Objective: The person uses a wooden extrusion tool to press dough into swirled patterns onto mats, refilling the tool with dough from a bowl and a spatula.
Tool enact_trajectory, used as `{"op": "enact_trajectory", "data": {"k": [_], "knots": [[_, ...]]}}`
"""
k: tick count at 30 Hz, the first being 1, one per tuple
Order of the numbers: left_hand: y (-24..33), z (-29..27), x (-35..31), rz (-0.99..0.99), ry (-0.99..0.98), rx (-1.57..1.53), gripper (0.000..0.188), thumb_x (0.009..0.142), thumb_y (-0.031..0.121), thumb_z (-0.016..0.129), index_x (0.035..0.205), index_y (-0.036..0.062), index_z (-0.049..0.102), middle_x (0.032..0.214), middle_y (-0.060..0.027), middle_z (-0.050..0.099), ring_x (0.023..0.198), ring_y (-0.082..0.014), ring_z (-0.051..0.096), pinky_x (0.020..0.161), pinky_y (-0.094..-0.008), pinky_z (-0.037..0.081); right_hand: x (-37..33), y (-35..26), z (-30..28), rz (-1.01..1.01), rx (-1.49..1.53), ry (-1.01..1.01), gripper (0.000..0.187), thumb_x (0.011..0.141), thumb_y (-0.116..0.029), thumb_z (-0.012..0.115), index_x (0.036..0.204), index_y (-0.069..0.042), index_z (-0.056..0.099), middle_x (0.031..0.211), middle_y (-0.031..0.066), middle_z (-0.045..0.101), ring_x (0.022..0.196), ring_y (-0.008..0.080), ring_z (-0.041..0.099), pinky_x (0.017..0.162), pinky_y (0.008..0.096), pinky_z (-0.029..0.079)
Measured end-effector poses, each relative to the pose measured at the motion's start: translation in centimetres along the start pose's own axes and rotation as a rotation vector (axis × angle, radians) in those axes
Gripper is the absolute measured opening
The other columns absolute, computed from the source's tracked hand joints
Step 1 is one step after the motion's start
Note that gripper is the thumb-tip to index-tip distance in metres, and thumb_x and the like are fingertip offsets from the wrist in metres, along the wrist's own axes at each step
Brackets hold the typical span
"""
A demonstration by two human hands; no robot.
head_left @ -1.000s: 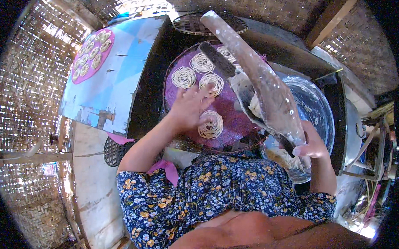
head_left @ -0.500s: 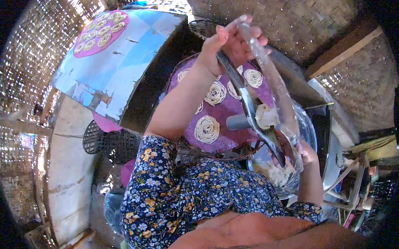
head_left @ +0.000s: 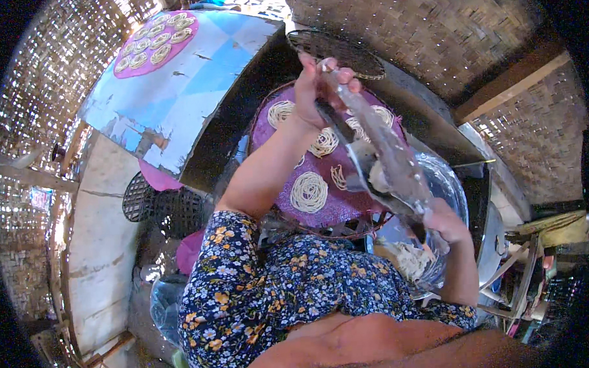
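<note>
Both my hands are wrapped around a long two-bar hand press (head_left: pixel 397 145), held slanting over a round tray. My left hand (head_left: pixel 312 92) grips its far end, fingers curled over the pale upper bar. At the near end, my right hand (head_left: pixel 448 221) is closed around the bars. Pale dough (head_left: pixel 377 177) shows between the bars at the middle. Below lies a purple mesh mat (head_left: pixel 284 155) on the tray, with several coiled noodle nests, one nest (head_left: pixel 308 192) nearest me. A small loose curl of strands (head_left: pixel 338 178) lies beside the press's cylinder.
A metal basin (head_left: pixel 462 194) with a mass of dough (head_left: pixel 411 261) stands to the right, under my right forearm. A blue-and-white covered table (head_left: pixel 175 100) at the far left bears a pink mat of noodle nests. A dark woven basket (head_left: pixel 159 200) sits left of me.
The bars of the press have come closer together around the dough. My left hand has moved lower and a little left. The small curl of strands now shows on the mat.
</note>
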State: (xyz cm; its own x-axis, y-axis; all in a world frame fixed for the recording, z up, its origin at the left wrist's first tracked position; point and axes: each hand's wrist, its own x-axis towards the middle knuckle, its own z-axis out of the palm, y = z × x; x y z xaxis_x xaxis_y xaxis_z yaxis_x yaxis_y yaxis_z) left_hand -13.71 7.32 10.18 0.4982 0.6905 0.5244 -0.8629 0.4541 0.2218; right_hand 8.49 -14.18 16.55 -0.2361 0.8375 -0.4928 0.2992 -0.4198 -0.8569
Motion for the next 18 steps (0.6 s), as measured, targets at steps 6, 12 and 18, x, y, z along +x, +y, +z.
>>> {"op": "enact_trajectory", "data": {"k": [6, 12, 18], "knots": [[2.7, 3.4, 2.2, 0.117, 0.027, 0.161, 0.052, 0.066, 0.069, 0.044, 0.072, 0.0169, 0.047, 0.07, -0.0038, 0.051, 0.066, -0.0219, 0.048, 0.044, -0.025, 0.03, 0.0, -3.4, 0.2, -0.101, -0.083, 0.096, 0.051, 0.062, -0.038, 0.065, 0.092, 0.002, 0.055, 0.072, 0.002, 0.054, 0.064, 0.0098, 0.05, 0.056, 0.023, 0.041], [3.1, 4.6, 0.5, 0.099, -0.009, 0.155, 0.051, 0.072, 0.068, 0.033, 0.072, 0.0192, 0.049, 0.07, -0.0023, 0.053, 0.066, -0.0215, 0.049, 0.043, -0.0233, 0.03, -0.6, -1.9, 0.2, -0.101, -0.061, 0.023, 0.055, 0.061, -0.037, 0.067, 0.096, 0.004, 0.055, 0.077, 0.003, 0.057, 0.069, 0.0113, 0.051, 0.064, 0.0266, 0.042], [1.0, 4.5, 0.7, 0.089, -0.137, -0.003, 0.048, 0.075, 0.063, 0.034, 0.073, 0.0196, 0.054, 0.073, -0.0043, 0.054, 0.071, -0.0248, 0.049, 0.044, -0.0237, 0.032, -2.7, -2.6, -0.5, -0.126, -0.104, 0.108, 0.053, 0.06, -0.033, 0.067, 0.098, 0.002, 0.056, 0.081, 0.0054, 0.059, 0.073, 0.0098, 0.05, 0.068, 0.0246, 0.04]]}}
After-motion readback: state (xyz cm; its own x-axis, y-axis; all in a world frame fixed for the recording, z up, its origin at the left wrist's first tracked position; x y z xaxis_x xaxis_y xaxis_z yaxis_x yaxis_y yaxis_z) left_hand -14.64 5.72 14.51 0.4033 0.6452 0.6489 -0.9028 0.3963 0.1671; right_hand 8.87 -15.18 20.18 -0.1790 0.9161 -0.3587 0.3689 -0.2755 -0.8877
